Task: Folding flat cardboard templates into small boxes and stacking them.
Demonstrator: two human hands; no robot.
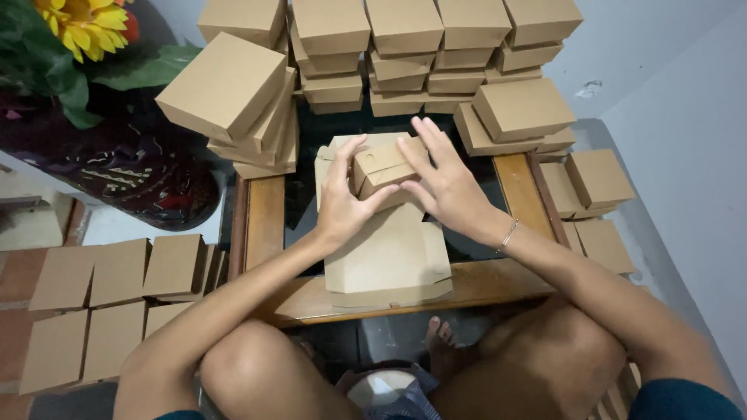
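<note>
On the far left, flat brown cardboard blanks (93,303) are lying in rows on the floor, plain and unprinted, with a sunflower (84,25) standing above them in the corner. Next to these, a leaning stack of finished boxes (233,105) is sitting at the left end of the worktop (264,222), its top box tilting toward the camera.

The left hand (342,198) is pressing against the left side of a small half-folded box (381,167), thumb up along its edge and fingers curled behind. The box is sitting directly between the two hands, in the middle of the worktop and straight ahead of the person, raised a little above a flat unfolded sheet (389,260) that is lying with its long axis running away from the body. The box's own long axis is running left to right, slightly tilted. The right hand (447,183) is covering the box's right side with fingers spread flat over the top flap. Both hands are closing on the box from opposite sides, about equally near.

Behind them, a row of stacked boxes (405,54) is lining the back. On the right, two more low piles (517,117) and several single boxes (595,183) are resting, all plain brown and unlabelled.
</note>
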